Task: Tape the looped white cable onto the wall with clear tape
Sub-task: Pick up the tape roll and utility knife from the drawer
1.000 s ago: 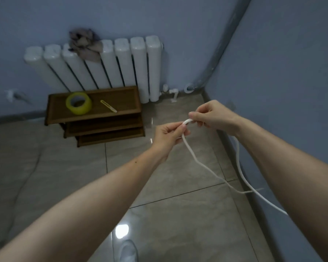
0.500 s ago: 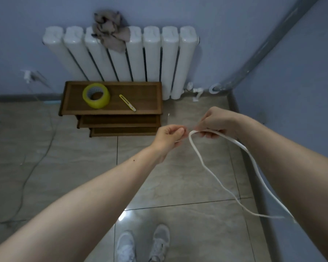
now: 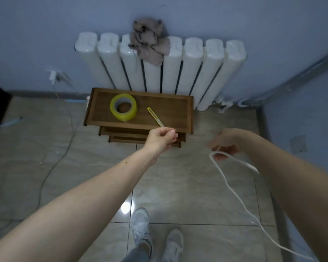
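The blue wall (image 3: pixel 301 35) is bare as far as I can see; no cable and no tape is on it, so the fixing itself is all still to do. Against its foot stands the white radiator (image 3: pixel 159 69) with a crumpled rag (image 3: pixel 148 38) on top, and in front of that the low wooden stand (image 3: pixel 174 110), which lies just beyond the left hand. From the right hand (image 3: pixel 229 142) the white cable (image 3: pixel 229 188) bends in a loop at the fingers and trails down and back toward the person's right side, one strand dropping to the floor beside the white shoes (image 3: pixel 140 225). That hand is blurred, but its fingers look curled around the loop, so I judge the cable is held there, well short of the wall. The left hand (image 3: pixel 161 138) is apart from the cable, its fingers drawn loosely together with thumb against forefinger; whether it pinches anything I cannot tell, and nothing shows in it. Past its fingertips, on the top of the stand, sits the roll of tape (image 3: pixel 123 107), yellowish on the roll, and nearer, almost at its knuckles, a small yellow cutter (image 3: pixel 155 117). Both lie untouched. So the loop seems formed and in hand, while taking the tape, cutting a strip, setting the loop on the wall and pressing it down all remain.
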